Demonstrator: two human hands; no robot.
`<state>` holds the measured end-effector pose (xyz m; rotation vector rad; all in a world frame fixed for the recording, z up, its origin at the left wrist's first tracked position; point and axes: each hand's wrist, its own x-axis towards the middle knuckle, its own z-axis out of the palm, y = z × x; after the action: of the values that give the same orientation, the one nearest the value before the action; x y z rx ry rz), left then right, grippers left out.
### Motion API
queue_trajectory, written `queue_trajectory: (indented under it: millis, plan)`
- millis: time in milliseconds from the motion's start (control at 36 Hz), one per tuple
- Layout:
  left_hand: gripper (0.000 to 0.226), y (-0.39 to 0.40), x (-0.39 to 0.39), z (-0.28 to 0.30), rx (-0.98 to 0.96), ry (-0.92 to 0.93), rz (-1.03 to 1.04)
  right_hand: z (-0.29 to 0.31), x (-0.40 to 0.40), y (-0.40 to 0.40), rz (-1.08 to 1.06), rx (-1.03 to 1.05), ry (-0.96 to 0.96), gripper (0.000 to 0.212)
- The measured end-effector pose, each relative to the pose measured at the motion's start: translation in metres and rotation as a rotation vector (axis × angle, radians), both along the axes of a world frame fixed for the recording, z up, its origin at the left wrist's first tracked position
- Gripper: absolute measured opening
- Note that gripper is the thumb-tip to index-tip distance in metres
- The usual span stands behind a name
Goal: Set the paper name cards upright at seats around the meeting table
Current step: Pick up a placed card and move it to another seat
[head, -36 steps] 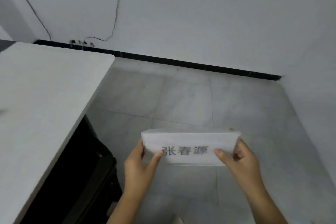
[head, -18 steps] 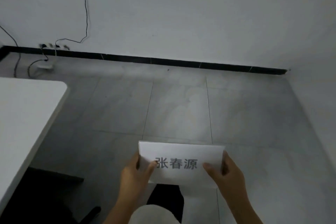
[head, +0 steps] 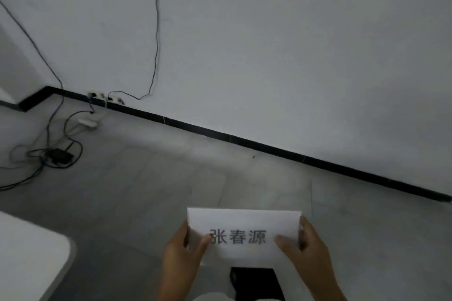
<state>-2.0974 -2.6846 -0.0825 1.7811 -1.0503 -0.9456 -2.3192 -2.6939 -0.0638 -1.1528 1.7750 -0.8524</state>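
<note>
A white paper name card with three dark printed characters is held in front of me over the grey tiled floor, its printed face toward the camera. My left hand grips its left edge, thumb on the front. My right hand grips its right edge the same way. A rounded corner of the white meeting table shows at the bottom left, well apart from the card.
A white wall with a black skirting runs across ahead. At the left, cables, a white power strip and a small black box lie on the floor. My dark shoe shows below the card.
The view has swung left and up along the wall, so the table has shrunk to a corner at bottom left and the floor cables have appeared. Both hands keep the card held the same way.
</note>
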Motion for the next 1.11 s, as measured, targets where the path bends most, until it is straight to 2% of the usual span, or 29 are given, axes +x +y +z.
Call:
queue_trajectory:
  millis: [111,222,333,389,444,500,639,806,972,1000,1056,1111]
  plan:
    - [0.042,-0.067,0.03,-0.016,0.007,-0.009,0.174,-0.007,0.03,-0.102,0.155,0.038,-0.089,0.067]
    - [0.048,-0.119,0.065,-0.007,-0.005,-0.015,0.378,-0.004,0.076,-0.196,0.342,0.076,-0.126,0.075]
    - [0.052,-0.145,0.097,-0.005,0.021,-0.02,0.592,-0.001,0.13,-0.276,0.581,0.088,-0.151,0.074]
    - [0.053,-0.148,0.11,-0.009,0.007,0.007,0.694,-0.002,0.158,-0.301,0.691,0.104,-0.161,0.082]
    - [0.05,-0.148,0.121,-0.014,0.011,0.051,0.81,-0.004,0.188,-0.319,0.796,0.131,-0.174,0.093]
    - [0.041,-0.148,0.133,-0.015,-0.014,0.06,0.909,-0.01,0.219,-0.333,0.881,0.165,-0.161,0.084]
    - [0.042,-0.146,0.183,-0.021,0.011,-0.02,1.047,-0.019,0.309,-0.358,1.06,0.185,-0.119,0.073]
    - [0.055,-0.154,0.274,-0.028,-0.101,-0.056,1.153,0.003,0.433,-0.375,1.164,0.117,-0.13,0.07]
    - [0.04,-0.162,0.375,-0.002,-0.145,-0.156,1.173,0.029,0.549,-0.384,1.236,0.113,-0.145,0.07]
    - [0.042,-0.163,0.387,0.0,-0.162,-0.16,1.172,0.03,0.563,-0.383,1.249,0.112,-0.147,0.069]
    - [0.063,-0.159,0.411,0.002,-0.203,-0.163,1.222,0.029,0.599,-0.383,1.278,0.12,-0.14,0.068]
    - [0.068,-0.156,0.431,0.006,-0.219,-0.172,1.309,0.031,0.637,-0.381,1.329,0.127,-0.138,0.068]
